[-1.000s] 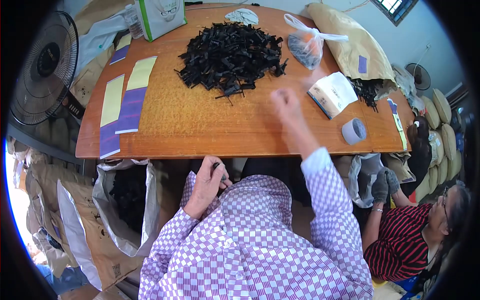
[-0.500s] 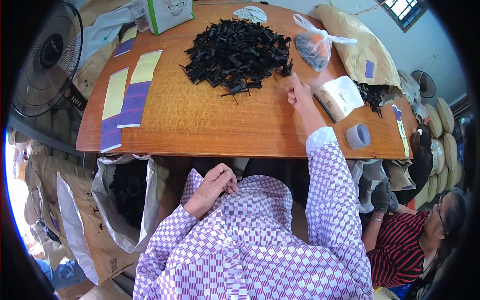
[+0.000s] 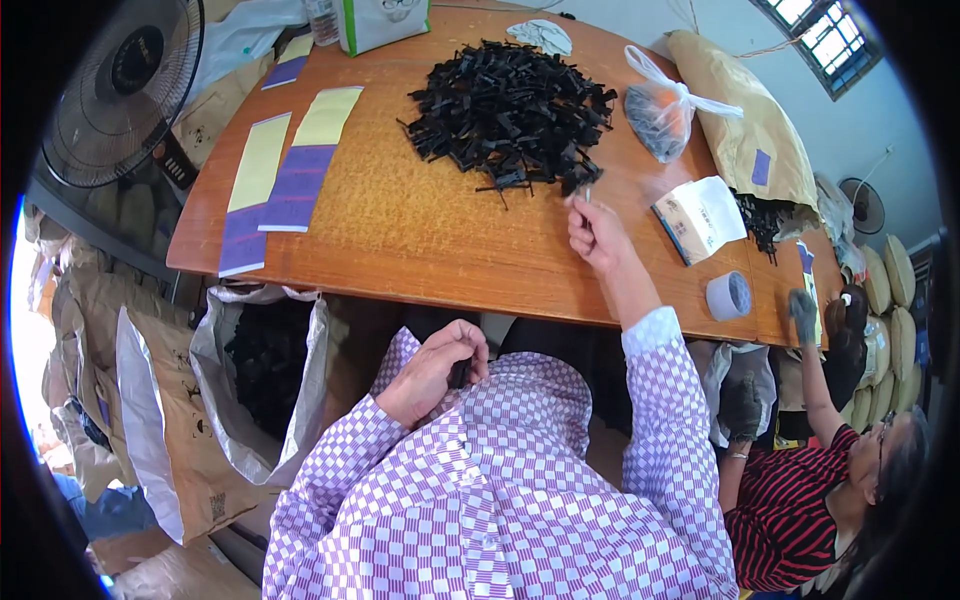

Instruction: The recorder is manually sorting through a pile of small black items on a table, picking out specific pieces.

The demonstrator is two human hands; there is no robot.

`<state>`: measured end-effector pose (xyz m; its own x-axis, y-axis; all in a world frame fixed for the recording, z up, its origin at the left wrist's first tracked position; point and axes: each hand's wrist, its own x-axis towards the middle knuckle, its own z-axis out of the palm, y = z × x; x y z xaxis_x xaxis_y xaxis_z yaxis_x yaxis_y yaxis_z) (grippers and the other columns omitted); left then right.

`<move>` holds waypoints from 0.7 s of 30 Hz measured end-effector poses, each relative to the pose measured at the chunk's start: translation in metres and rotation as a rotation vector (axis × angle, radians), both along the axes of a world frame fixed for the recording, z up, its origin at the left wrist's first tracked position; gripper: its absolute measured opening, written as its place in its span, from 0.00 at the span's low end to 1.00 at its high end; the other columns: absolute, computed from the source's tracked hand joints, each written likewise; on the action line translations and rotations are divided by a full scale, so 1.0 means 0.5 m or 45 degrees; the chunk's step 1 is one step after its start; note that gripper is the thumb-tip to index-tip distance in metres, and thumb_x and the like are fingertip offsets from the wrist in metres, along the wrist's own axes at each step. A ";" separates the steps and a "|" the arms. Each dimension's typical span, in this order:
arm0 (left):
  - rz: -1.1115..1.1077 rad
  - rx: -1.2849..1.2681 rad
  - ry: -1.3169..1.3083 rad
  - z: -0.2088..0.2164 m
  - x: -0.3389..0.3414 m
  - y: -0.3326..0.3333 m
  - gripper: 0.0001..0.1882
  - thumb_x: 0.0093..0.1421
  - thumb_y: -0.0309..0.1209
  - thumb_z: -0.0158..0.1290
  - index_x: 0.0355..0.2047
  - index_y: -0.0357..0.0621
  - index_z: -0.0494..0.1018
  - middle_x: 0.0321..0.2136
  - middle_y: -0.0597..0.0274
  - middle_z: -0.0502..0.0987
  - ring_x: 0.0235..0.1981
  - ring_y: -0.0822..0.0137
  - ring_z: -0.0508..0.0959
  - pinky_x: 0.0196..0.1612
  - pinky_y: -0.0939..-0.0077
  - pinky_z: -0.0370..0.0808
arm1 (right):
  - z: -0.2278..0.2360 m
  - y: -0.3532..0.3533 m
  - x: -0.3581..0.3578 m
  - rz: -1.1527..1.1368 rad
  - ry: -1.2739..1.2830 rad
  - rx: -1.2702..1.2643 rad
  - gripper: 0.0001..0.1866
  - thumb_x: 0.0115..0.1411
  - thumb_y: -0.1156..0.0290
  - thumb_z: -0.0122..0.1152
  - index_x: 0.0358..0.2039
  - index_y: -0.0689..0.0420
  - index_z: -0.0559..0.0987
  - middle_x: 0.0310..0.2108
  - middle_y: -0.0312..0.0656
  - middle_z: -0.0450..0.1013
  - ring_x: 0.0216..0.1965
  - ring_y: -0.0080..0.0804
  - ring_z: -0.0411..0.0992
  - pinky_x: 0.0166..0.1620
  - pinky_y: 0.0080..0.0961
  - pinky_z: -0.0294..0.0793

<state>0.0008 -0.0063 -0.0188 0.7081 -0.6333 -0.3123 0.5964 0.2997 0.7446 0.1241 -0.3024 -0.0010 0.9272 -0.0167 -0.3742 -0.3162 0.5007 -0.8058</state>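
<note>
A heap of black plastic parts (image 3: 515, 115) with thin prongs covers the far middle of the wooden table (image 3: 400, 235). At the heap's near right edge, my right hand (image 3: 597, 232) is closed round a slim, silvery piece (image 3: 587, 196), whose tip sticks up past the fingers; its kind is unclear. My left hand (image 3: 435, 372) rests at my lap, below the table edge, with its fingers curled. Between thumb and fingers shows a small black plastic part (image 3: 460, 373), mostly hidden.
Purple-and-yellow strips (image 3: 300, 185) lie at left. On the right are a white packet (image 3: 705, 215), a tape roll (image 3: 729, 296), a tied clear bag (image 3: 660, 120) and a paper sack (image 3: 745, 120). An open sack (image 3: 265, 375) of black parts stands lower left; a co-worker (image 3: 800, 510) sits lower right.
The view has turned, shifting the table rightward. My right hand has moved along the heap's edge toward me. A black part now shows in my left hand. The co-worker's gloved hand has risen to the table.
</note>
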 end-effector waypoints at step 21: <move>0.262 -0.288 -0.059 0.035 0.040 -0.010 0.22 0.63 0.39 0.49 0.54 0.44 0.63 0.45 0.57 0.74 0.30 0.76 0.75 0.23 0.90 0.65 | 0.000 0.253 -0.270 0.362 -0.732 -1.094 0.06 0.62 0.77 0.50 0.37 0.62 0.74 0.20 0.36 0.68 0.22 0.21 0.68 0.26 0.18 0.66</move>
